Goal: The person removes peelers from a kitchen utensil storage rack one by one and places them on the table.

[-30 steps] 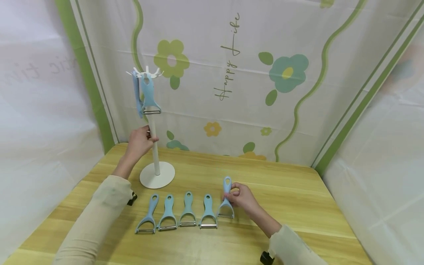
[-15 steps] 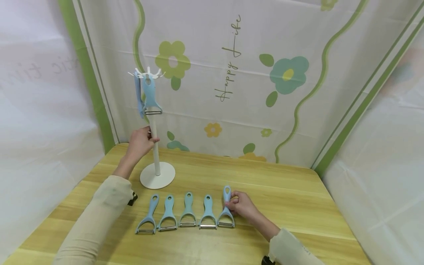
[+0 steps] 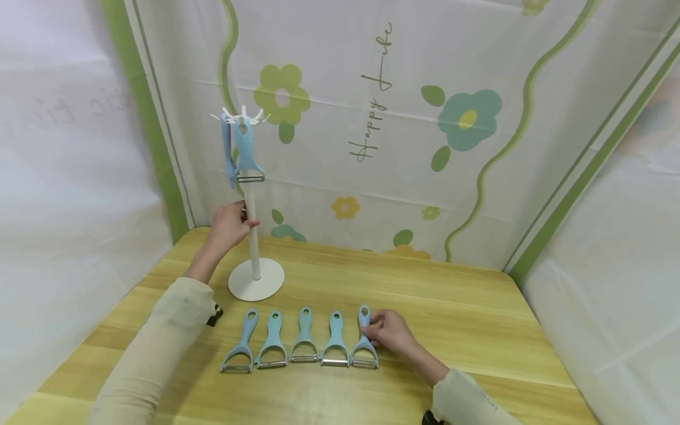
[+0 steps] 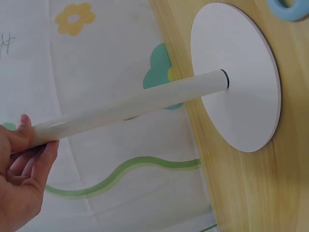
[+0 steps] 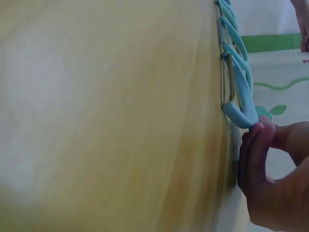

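In the head view my left hand grips the white pole of an upright stand, below its ring of hooks. Two blue peelers hang there: one faces me, the other is turned edge-on at the left. My right hand pinches the handle of the rightmost light blue peeler, which lies at the end of a row on the table. In the right wrist view the fingertips meet that peeler. The left wrist view shows thumb and fingers round the pole.
Several more peelers lie side by side left of the held one, among them a teal peeler and a blue peeler. The stand's round base rests on the wooden table. A flowered curtain hangs behind.
The right hand has lowered the light blue peeler toward me, down to the table beside the row. The left hand keeps its grip on the pole, and the view has shifted slightly.
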Tool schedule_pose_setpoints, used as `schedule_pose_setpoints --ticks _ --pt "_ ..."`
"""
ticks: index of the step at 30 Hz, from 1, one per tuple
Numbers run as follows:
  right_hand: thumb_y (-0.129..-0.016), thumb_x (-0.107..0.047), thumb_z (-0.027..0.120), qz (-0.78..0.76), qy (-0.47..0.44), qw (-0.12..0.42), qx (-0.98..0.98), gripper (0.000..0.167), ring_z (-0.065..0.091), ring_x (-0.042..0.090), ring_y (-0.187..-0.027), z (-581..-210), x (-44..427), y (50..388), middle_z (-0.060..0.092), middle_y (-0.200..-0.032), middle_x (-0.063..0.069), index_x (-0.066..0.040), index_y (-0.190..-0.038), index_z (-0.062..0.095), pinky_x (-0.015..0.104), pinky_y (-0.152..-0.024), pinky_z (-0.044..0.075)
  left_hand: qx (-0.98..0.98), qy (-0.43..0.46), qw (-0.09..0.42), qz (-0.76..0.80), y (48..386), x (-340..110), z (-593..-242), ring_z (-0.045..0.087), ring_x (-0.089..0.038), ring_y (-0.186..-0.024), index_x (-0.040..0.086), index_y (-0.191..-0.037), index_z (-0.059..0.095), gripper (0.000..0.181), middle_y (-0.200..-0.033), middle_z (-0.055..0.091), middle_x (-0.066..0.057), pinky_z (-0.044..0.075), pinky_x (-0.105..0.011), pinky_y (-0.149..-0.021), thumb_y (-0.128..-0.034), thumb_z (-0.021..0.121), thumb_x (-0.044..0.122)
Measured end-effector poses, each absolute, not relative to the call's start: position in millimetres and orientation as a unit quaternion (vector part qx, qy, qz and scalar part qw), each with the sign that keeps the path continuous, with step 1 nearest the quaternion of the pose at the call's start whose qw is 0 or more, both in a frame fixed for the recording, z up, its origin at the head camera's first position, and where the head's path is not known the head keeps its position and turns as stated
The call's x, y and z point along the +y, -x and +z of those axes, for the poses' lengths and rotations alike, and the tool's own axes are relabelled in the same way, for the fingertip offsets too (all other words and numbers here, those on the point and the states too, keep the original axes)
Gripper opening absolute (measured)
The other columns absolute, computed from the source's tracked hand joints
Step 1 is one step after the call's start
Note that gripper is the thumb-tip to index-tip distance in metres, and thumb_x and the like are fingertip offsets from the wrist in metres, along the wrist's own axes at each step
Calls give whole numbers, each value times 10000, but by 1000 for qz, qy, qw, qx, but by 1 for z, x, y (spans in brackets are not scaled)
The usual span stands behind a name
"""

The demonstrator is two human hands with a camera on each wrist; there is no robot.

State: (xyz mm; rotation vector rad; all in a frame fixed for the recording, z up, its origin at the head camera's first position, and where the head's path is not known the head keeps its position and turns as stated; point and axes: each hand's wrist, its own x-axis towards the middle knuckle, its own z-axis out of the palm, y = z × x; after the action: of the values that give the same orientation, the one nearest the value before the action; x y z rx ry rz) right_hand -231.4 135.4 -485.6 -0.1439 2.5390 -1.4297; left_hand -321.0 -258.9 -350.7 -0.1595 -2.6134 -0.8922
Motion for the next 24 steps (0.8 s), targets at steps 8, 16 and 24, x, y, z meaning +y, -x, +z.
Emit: schedule_pose_setpoints --ticks 8,16,24 --pt "-849 -138 786 -441 78 88 890 351 551 101 -534 -478 138 239 642 -668 45 40 -1104 623 234 -491 467 -928 71 165 -326 322 -262 -350 694 -430 -996 -66 -1126 634 284 -1069 706 -291 581 -529 -829 -974 654 173" --pt "-906 -162 735 -443 136 41 885 258 664 297 -632 -441 128 255 719 -797 157 26 -1067 661 246 -530 494 -920 111 130 -354 328 -266 -349 702 -395 -1007 -50 -1104 638 196 -1058 724 -247 575 -511 -876 -981 628 102" --pt "-931 -173 712 -477 182 20 860 202 720 226 -755 -393 102 270 742 -896 100 -21 -1059 671 292 -670 581 -908 130 90 -388 331 -268 -350 671 -424 -1090 -60 -1125 594 151 -1096 709 -256 529 -543 -974 -1005 546 19"
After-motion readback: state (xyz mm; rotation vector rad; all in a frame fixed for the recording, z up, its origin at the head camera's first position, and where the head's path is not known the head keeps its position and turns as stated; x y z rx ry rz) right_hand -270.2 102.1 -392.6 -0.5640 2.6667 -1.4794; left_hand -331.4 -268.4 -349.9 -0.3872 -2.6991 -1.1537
